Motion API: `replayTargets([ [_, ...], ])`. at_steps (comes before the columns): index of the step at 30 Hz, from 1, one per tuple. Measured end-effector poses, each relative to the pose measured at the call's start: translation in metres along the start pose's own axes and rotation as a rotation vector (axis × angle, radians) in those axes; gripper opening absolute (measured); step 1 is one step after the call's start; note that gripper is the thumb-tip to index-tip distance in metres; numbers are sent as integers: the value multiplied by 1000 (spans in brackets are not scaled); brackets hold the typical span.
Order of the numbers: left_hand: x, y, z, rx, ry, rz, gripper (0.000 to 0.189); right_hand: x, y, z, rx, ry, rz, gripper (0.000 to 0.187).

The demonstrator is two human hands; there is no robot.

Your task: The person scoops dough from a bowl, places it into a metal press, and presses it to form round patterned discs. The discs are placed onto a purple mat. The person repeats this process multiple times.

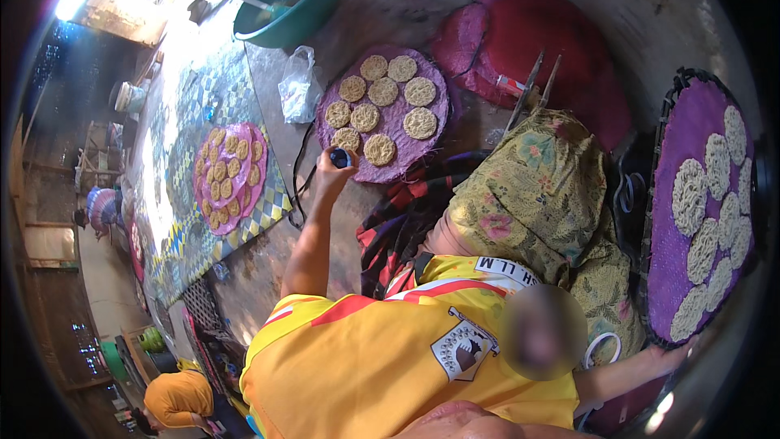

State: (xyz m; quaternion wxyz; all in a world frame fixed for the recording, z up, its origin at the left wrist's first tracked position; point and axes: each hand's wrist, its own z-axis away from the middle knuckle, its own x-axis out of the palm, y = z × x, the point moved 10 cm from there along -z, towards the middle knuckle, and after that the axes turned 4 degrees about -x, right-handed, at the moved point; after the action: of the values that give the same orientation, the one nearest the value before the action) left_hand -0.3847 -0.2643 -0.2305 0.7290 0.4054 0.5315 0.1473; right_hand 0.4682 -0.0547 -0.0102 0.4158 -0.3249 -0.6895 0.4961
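My left hand (334, 175) grips a small dark blue rounded object (340, 158), whose exact kind I cannot tell. It is at the near left edge of a round tray covered in purple woven cloth (399, 127). Several round, flat noodle cakes (382, 91) lie on that cloth, one of them partly hidden by my hand. Far to the right, my right hand (669, 352) holds the near rim of a second purple tray (661, 268) with a dark edge. That tray appears steeply tilted in the wide view and bears several noodle cakes (688, 195).
Beyond the trays are a green basin (286, 30), a plastic bag (298, 91) and a bulging red sack (548, 30). Wooden prongs (529, 88) stand by my patterned sarong (518, 177). More noodle cakes lie on a patterned mat (234, 85). Two people (177, 399) (103, 207) are at left.
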Motion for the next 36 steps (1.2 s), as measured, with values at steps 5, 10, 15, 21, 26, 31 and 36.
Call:
replayTargets([
  [5,28,4,4,62,-68,-403,75,7,-7,1,-8,-18,7,65],
  [10,18,30,-3,44,-115,-617,82,16,-10,5,-21,-26,28,64],
  [15,-22,19,-84,-50,-35,-241,76,24,-10,11,-23,-31,60,62],
  [21,-12,40,-196,117,193,-411,77,27,-11,17,-29,-16,65,61],
  [26,23,23,-239,44,50,-581,89,27,-14,21,-44,7,71,60],
  [31,20,23,-239,-99,49,-654,88,31,-11,26,-50,9,85,58],
  [36,39,119,-197,211,118,-524,83,39,-10,30,-45,-5,92,57],
])
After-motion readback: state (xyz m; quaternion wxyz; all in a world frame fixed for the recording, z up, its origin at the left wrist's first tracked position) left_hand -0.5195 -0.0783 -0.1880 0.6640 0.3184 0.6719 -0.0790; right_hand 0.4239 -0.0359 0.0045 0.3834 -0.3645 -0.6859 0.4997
